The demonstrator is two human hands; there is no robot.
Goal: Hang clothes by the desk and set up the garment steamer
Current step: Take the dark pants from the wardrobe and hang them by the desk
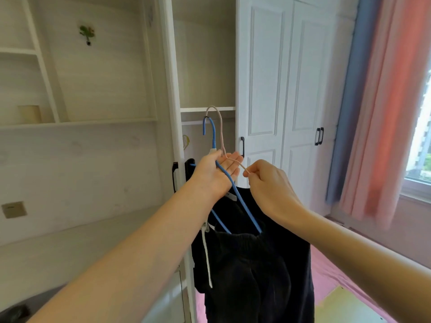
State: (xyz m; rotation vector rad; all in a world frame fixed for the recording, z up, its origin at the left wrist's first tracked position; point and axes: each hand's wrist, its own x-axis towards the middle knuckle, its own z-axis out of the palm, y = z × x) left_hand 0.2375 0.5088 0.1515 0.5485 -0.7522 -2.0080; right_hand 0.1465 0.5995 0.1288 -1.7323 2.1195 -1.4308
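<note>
Two hangers held up at centre, hooks pointing up and far toward the open wardrobe bay: blue hanger (235,194) with dark garments (254,264) draped below, pink hanger (221,141) hooked just above and behind it. Long axes of both running from the hooks down and near-right toward the arms. Left hand (217,171) under the necks, palm up, fingers mostly straight, thumb over the blue neck, so bearing the weight. Right hand (268,183) just right of it, pinching the pink wire at its shoulder bend. Hands close together, not touching. Likely next: parting the pink hanger rightward. Desk (70,241) low at left, well below the hooks; curtains (382,113) far right.
</note>
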